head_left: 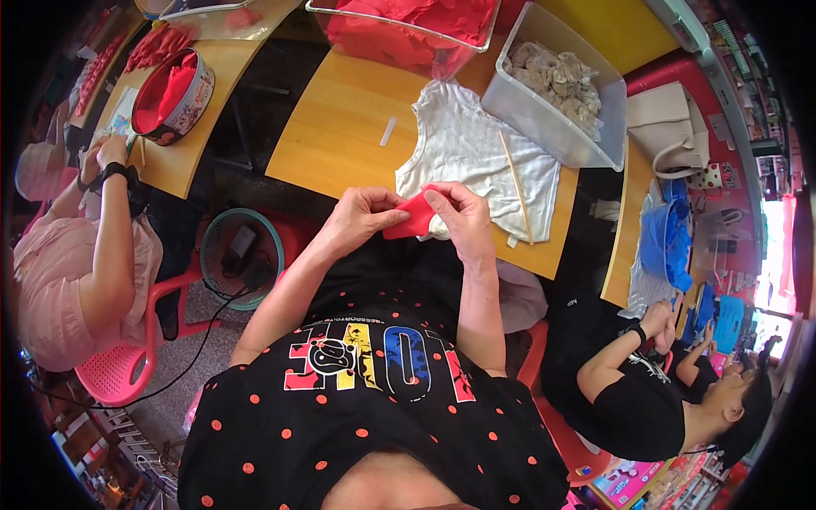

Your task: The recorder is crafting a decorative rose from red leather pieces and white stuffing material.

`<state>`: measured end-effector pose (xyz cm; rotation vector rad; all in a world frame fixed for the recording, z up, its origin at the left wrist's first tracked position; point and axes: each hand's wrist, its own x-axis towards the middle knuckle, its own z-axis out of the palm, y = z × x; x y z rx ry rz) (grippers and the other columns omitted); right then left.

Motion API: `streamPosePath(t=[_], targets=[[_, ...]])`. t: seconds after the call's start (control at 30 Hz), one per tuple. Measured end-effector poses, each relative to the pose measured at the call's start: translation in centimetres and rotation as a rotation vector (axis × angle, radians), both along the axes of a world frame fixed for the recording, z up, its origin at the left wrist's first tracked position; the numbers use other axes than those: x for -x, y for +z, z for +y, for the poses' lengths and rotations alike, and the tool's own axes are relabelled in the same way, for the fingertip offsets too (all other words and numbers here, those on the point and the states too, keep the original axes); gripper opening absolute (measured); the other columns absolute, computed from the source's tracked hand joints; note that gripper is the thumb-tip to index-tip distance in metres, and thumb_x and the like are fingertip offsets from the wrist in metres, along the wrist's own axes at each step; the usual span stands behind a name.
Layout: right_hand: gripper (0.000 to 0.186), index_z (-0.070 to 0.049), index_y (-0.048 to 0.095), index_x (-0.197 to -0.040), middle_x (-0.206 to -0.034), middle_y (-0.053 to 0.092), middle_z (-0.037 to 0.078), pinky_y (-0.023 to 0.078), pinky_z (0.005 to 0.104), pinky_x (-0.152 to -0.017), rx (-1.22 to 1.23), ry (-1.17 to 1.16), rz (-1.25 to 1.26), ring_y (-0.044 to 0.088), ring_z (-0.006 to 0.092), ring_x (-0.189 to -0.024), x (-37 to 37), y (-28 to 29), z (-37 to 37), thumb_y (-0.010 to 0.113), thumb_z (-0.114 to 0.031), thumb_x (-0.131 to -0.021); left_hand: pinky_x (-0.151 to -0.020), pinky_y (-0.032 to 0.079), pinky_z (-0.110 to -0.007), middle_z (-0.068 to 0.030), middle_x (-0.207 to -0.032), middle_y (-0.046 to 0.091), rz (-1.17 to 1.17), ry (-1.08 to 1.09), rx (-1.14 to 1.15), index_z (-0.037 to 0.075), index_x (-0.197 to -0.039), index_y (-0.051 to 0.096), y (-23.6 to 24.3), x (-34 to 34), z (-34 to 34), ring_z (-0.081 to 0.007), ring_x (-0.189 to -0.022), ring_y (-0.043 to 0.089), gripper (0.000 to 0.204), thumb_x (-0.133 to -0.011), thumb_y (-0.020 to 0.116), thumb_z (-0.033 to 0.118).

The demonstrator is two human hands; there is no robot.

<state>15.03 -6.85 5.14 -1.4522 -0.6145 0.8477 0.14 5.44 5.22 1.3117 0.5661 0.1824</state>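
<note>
Round tub (194,110) stocked with red pieces (176,83); clear bin (442,58) heaped with more; grey bin (544,127) loaded with crumpled whitish pieces (557,85). Tabletop (331,119) mostly uncovered at left, overlaid by white garment (463,157) and thin stick (515,183) toward right. Small red piece (410,218) pinched snugly by left hand (361,223) and right hand (466,219) near tabletop's front edge, forearms (285,293) angled inward.

White garment (455,140) on wooden table (336,119)

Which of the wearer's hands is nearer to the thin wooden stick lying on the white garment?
Right. The right hand is just left of the wooden stick, apart from it; the left hand is farther left, across the red piece both hands pinch.
</note>
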Motion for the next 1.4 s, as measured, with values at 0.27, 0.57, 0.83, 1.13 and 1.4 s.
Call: streamPosePath(t=[0.27,0.57,0.83,1.13,1.4], targets=[[0.019,0.002,0.067,-0.084,-0.07,0.056,-0.001,0.034,0.0193,-0.054,-0.068,-0.082,0.141,0.044,0.0017,-0.061,1.5,-0.6,0.3,0.061,-0.014,-0.09,-0.063,0.047,-0.02,-0.0016,-0.078,0.065,0.003,-0.091,0.06,-0.003,-0.092,0.065,0.3,0.8,0.4,-0.0052,-0.07,0.058,0.014,-0.084,0.068,0.008],[0.022,0.002,0.063,-0.102,-0.07,0.056,-0.003,0.033,0.0168,-0.053,-0.057,0.002,0.071,0.043,0.0019,-0.06,0.8,1.2,-0.3,0.063,-0.016,-0.089,-0.064,0.046,-0.02,-0.0012,-0.077,0.065,-0.037,0.004,0.018,-0.003,-0.091,0.065,-0.6,1.1,0.3,-0.0048,-0.07,0.057,0.014,-0.085,0.067,0.009],[0.01,0.0,0.069,-0.086,-0.077,0.06,0.0,0.04,0.0192,-0.057,-0.122,-0.021,-0.374,0.051,0.0048,-0.065,1.9,2.2,-1.1,0.072,-0.004,-0.078,-0.068,0.047,-0.02,-0.0006,-0.08,0.065,-0.119,0.037,-0.017,-0.003,-0.093,0.067,-0.1,1.3,0.3,-0.0054,-0.074,0.058,0.016,-0.085,0.067,0.011],[0.008,0.002,0.069,-0.085,-0.075,0.061,0.004,0.041,0.0213,-0.059,-0.114,-0.086,-0.365,0.051,0.0075,-0.066,2.0,3.1,-1.1,0.07,-0.004,-0.079,-0.07,0.048,-0.02,-0.0009,-0.081,0.066,-0.105,0.016,-0.002,-0.002,-0.093,0.067,-0.3,1.1,0.5,-0.006,-0.075,0.059,0.014,-0.085,0.068,0.01],[0.008,0.002,0.067,-0.083,-0.072,0.058,0.003,0.04,0.0222,-0.059,-0.017,-0.012,-0.253,0.052,0.0081,-0.065,0.9,2.3,-1.0,0.066,-0.006,-0.082,-0.081,0.05,-0.025,-0.0039,-0.094,0.066,-0.128,-0.068,0.153,-0.003,-0.107,0.06,0.8,0.3,0.0,-0.0112,-0.088,0.062,0.028,-0.082,0.069,0.006]])
